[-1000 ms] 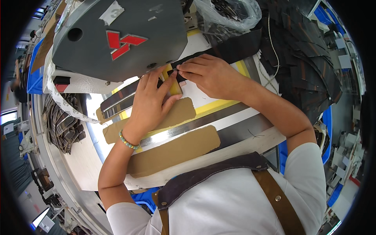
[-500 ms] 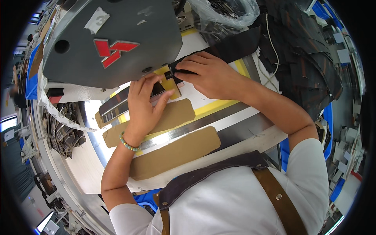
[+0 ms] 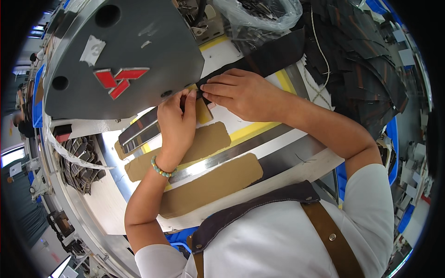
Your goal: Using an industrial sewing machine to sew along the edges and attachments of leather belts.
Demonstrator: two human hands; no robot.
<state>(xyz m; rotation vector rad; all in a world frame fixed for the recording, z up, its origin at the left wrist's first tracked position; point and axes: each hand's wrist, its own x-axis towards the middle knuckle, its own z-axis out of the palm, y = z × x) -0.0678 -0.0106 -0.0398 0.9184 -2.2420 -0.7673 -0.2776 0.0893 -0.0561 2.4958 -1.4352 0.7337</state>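
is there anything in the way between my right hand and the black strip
Nothing visible is. Your right hand has its fingers at the black strip. The grey machine head sits close by, up and to the left of those fingers, but not between hand and strip.

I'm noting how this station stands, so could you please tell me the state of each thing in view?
Black strip: laid out, partly covered
Right hand: fingertips on the strip
Left hand: fingers bent, grip unclear
Clear bag: open, dark pieces inside
Dark sheets at right: piled, overlapping
Front tan pad: lying flat
Bead bracelet: worn, left wrist
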